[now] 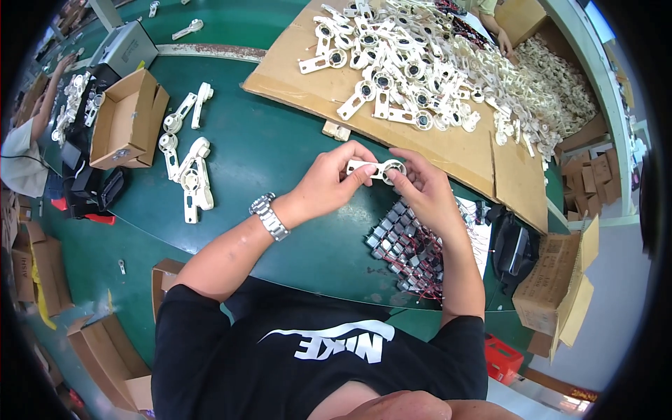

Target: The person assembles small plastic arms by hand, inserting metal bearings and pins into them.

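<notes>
Spanning the gap between the two hands, a white plastic part [380,169] is lying crosswise above the green table [273,133], its long axis running nearly left to right and its ring-shaped end pointing toward the right hand [428,192]. The left hand [325,178] is gripping the narrow slotted end, thumb and forefinger closing tightly on it from the left, while the right hand is meeting the ring from the opposite side, its thumb bearing on or just at the opening and its fingers bending round the far rim. How firmly those right fingers are pressing, and whether they are also holding something small within the ring, I cannot tell. Both hands are sharing the piece, yet the ring is sitting nearest the right one, so any work on that end seems to be depending chiefly on the right thumb, with the left pinch steadying the axis. Small grey motors [402,245] with red wires are standing bunched below the right hand, partly hidden by its forearm. A heap of similar white parts [413,77] is covering much of the cardboard sheet [280,77] beyond the hands, and several loose white pieces [200,149] are lying well apart to the left.
</notes>
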### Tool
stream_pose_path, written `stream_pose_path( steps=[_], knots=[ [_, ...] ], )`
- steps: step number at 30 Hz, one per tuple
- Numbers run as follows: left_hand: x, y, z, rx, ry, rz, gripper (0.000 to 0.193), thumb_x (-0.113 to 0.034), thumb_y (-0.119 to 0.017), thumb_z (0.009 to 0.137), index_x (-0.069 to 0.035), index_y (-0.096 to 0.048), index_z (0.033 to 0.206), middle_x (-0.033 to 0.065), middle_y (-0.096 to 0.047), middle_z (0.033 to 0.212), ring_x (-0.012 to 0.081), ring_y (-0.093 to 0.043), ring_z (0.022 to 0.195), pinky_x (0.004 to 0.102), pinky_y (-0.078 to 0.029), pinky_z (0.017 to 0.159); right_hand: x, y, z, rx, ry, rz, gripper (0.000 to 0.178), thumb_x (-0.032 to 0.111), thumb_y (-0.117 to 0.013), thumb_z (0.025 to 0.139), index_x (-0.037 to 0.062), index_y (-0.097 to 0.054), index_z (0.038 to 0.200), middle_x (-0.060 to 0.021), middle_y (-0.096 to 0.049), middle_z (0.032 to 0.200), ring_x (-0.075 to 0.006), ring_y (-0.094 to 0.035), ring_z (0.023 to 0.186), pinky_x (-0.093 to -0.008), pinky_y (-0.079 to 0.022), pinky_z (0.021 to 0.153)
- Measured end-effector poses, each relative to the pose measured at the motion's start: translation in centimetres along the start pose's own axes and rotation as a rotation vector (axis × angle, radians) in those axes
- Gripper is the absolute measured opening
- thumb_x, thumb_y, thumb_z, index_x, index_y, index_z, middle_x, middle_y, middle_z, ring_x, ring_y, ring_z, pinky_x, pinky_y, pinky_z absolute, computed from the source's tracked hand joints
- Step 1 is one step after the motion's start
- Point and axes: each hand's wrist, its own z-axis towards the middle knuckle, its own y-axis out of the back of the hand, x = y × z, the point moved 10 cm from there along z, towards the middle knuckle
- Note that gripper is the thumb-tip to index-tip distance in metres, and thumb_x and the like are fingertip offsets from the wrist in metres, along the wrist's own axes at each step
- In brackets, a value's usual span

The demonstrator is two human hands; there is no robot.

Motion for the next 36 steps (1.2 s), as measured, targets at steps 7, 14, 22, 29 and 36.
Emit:
stream_pose_path(
  steps=[7,14,22,29,36],
  knots=[
    [0.6,6.0,0.3,-0.096,0.311,-0.219,0.024,-0.025,-0.067,0.111,-0.007,-0.063,0.126,0.0065,-0.074,0.103,0.0087,-0.065,0.078,0.0279,-0.059,0.076,3.1,0.8,-0.9,0.071,0.035,-0.286,0.035,0.017,-0.073,0.102,0.0012,-0.069,0.133,-0.0128,-0.076,0.091,-0.0183,-0.069,0.068,-0.035,-0.055,0.067],
    [-7.1,9.1,4.9,-0.128,0.162,0.027,0.059,-0.03,-0.066,0.111,0.001,-0.047,0.156,0.0165,-0.07,0.135,0.0173,-0.072,0.094,0.0339,-0.062,0.089,5.6,0.7,-2.2,0.094,0.191,-0.374,0.028,0.015,-0.071,0.101,0.0003,-0.072,0.124,-0.0188,-0.076,0.097,-0.0302,-0.071,0.076,-0.0402,-0.057,0.073],
    [-12.1,16.9,0.0,-0.114,0.19,1.206,0.024,-0.021,-0.066,0.105,0.0,-0.072,0.114,0.0168,-0.076,0.094,0.0307,-0.073,0.085,0.0411,-0.057,0.079,7.1,1.4,-3.7,0.057,0.371,-0.472,0.022,0.012,-0.07,0.099,-0.0028,-0.073,0.115,-0.0219,-0.076,0.103,-0.0435,-0.072,0.094,-0.0506,-0.058,0.085],
    [-10.0,18.9,-12.3,-0.236,0.587,1.648,0.041,-0.043,-0.071,0.101,-0.005,-0.077,0.084,0.0213,-0.074,0.082,0.0434,-0.074,0.084,0.0534,-0.059,0.075,7.9,2.0,-4.7,0.039,0.41,-0.562,0.02,0.013,-0.07,0.098,-0.0015,-0.072,0.111,-0.0195,-0.073,0.097,-0.0419,-0.071,0.097,-0.0523,-0.057,0.086],
    [-6.7,16.8,-15.4,-0.426,0.485,1.649,0.039,-0.04,-0.082,0.093,-0.003,-0.071,0.096,0.0203,-0.073,0.098,0.0423,-0.072,0.089,0.0511,-0.056,0.074,7.9,2.3,-5.4,0.0,0.466,-0.601,0.017,0.012,-0.071,0.097,-0.0013,-0.072,0.108,-0.0193,-0.073,0.096,-0.0419,-0.071,0.096,-0.0522,-0.057,0.085]
  ],
)
